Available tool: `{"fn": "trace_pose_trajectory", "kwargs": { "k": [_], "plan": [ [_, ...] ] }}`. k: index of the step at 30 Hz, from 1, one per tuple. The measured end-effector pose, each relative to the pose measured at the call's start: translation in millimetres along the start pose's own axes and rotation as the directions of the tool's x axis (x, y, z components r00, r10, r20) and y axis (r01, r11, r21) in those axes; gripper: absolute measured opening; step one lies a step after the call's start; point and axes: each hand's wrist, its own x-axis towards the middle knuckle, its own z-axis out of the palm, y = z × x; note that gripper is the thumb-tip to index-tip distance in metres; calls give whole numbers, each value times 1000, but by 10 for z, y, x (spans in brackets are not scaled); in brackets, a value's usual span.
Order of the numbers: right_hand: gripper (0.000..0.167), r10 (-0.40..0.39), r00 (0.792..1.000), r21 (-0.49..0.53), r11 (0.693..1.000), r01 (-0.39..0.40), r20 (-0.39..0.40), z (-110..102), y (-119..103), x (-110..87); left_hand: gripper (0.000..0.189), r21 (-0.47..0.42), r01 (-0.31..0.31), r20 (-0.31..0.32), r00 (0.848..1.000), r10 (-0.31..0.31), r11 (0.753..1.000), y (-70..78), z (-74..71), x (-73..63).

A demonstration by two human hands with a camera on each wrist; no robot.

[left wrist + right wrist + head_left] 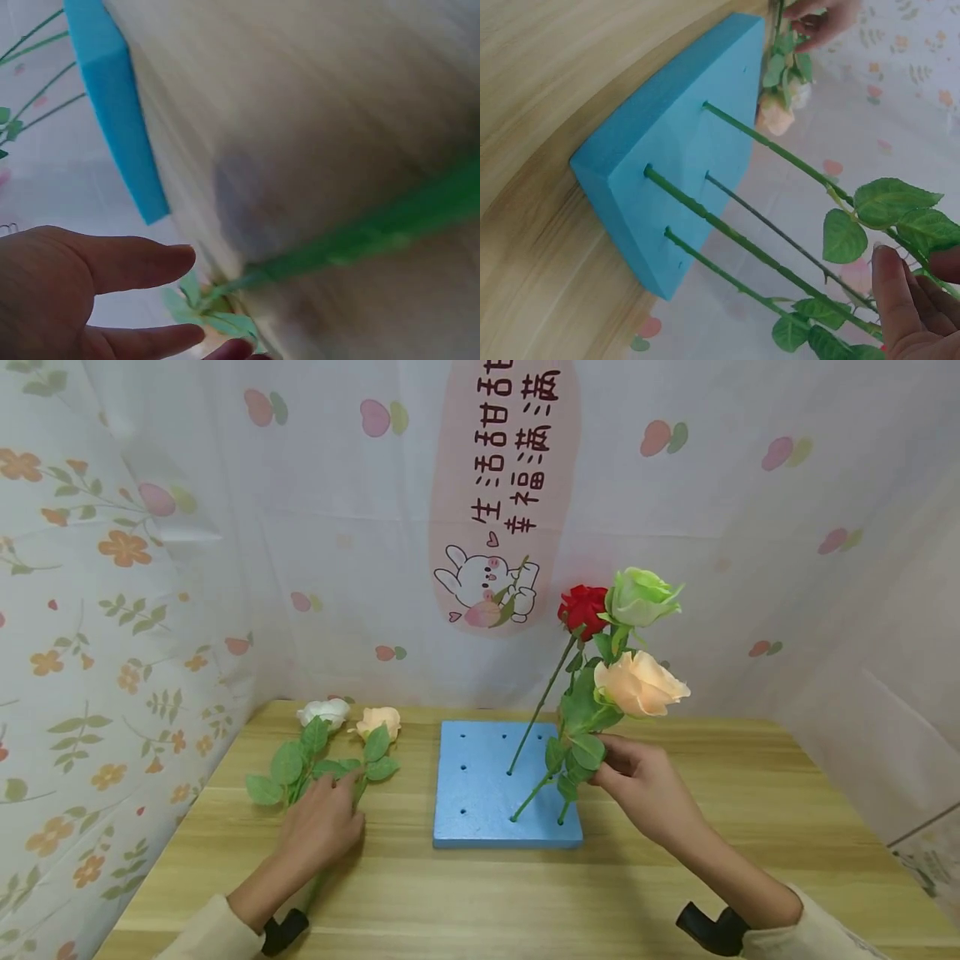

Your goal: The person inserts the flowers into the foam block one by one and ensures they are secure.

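Note:
A white rose (324, 711) and a peach rose (377, 722) lie on the left of the table. Over their stems hovers my left hand (321, 822), thumb and fingers apart beside a green stem (337, 247). My right hand (637, 781) is at the leaves of the flowers standing in a light blue board (480, 789); its fingers pinch a leafy stem, apparently that of the upright peach rose (641, 683). Behind that bloom are a red rose (583, 610) and a light green rose (641, 597). Leaves partly hide the right fingertips.
The blue board has several holes, some bare on its left and back. Wooden table (405, 902) surrounds it. A printed curtain (337, 568) hangs right behind the table. Black wrist mounts (712, 929) show at both wrists.

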Motion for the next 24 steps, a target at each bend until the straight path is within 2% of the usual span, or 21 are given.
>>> {"fn": "trace_pose_trajectory", "kwargs": {
  "k": [7,12,17,24],
  "plan": [
    [30,25,1000,-46,999,-26,-11,-62,41,-74,7,80,-35,-15,999,36,996,-102,61,3],
    [25,33,999,-65,997,-34,-17,-70,126,-126,20,56,-41,-8,999,42,998,-131,91,28],
    [22,51,998,-87,995,-53,-26,-31,255,-153,19,28,-14,10,1000,14,1000,-154,88,62],
    [17,107,994,-197,974,-110,-30,22,416,-177,14,-22,32,56,998,-30,999,-102,-44,125]
  ]
}}
